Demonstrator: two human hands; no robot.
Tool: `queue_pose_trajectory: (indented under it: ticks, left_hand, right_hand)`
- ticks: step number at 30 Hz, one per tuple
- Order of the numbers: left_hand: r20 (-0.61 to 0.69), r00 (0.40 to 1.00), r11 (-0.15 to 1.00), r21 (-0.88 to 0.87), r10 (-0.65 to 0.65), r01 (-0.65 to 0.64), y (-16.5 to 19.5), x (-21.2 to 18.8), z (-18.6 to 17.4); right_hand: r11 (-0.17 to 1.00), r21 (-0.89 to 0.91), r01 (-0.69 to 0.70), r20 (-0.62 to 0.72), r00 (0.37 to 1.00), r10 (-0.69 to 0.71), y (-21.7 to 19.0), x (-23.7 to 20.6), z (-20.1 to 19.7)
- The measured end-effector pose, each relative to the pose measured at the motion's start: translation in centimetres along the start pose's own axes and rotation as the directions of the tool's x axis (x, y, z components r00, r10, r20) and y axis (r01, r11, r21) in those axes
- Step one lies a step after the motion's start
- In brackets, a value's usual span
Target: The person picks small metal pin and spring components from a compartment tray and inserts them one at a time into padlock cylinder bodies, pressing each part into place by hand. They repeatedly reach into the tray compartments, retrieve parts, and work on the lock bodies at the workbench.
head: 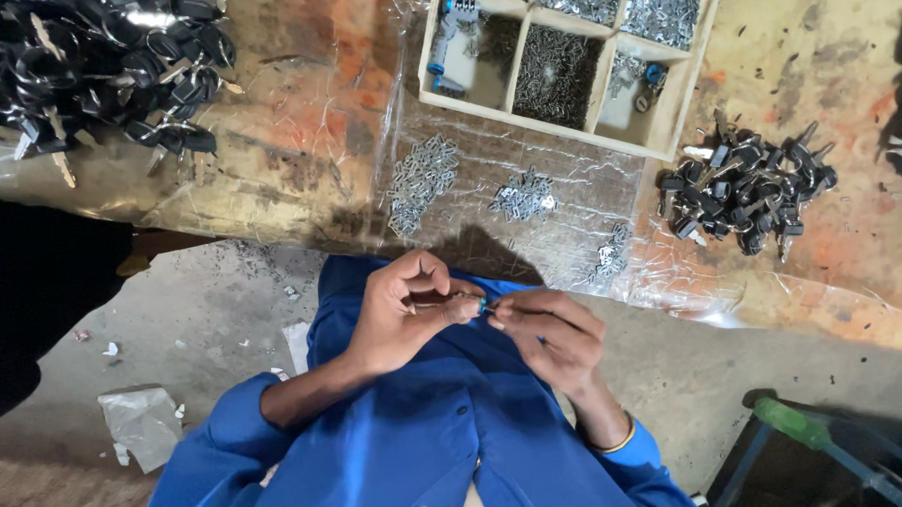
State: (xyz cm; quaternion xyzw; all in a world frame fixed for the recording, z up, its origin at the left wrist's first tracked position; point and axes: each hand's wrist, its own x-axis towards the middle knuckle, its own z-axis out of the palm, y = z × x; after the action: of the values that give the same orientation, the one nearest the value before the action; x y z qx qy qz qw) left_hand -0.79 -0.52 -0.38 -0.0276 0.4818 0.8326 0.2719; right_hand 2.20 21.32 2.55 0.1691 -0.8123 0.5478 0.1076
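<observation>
My left hand and my right hand meet close to my chest, over my blue work shirt. Between the fingertips of both hands sits a small part with a blue tip; its shape is mostly hidden by my fingers. Both hands pinch it, the left with curled fingers, the right with thumb and forefinger. On the table beyond my hands lie small piles of metal pieces on clear plastic sheeting.
A wooden compartment tray holds metal bits and blue parts. A pile of black-headed keys lies right of it, a larger black pile far left. A green-topped stool stands lower right. Paper scraps litter the concrete floor.
</observation>
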Motion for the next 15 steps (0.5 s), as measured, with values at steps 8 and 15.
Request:
queue_pose_trajectory:
  ticks: [8,15]
  left_hand:
    - [-0.148,0.966,0.976,-0.094,-0.211,0.199,-3.0,-0.2,0.1]
    - [-0.409,0.813,0.904,-0.284,-0.415,0.319,-4.6,5.5,0.1]
  right_hand:
    - [0.987,-0.112,-0.115,-0.172,0.981,0.094,2.2,-4.4,4.7]
    - [0.841,-0.096,-0.532,-0.312,0.819,0.482,4.6,-2.6,7.7]
